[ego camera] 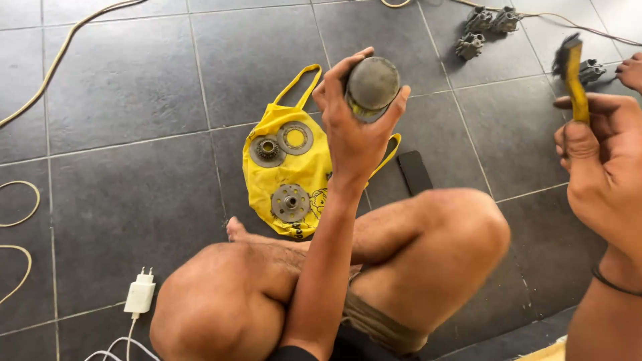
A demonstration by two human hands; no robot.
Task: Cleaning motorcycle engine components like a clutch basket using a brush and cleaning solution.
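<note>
- Left hand (351,127): I see its fingers wrapped around a round metal part (372,85), held above the yellow bag (287,175).
- Right hand (595,157): fist clasping a brush (572,70), raised just right of the part.
- Step, I judge: cleaning; the next move calls for bristles meeting the part.

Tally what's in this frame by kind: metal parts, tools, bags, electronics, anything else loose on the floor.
Round metal discs on the yellow bag: 3
Round metal part held in the left hand: 1
Small grey metal parts, top right: 4
Yellow-handled brush in the right hand: 1
Yellow bag: 1
White charger: 1
Black flat object: 1
Total: 12
</note>
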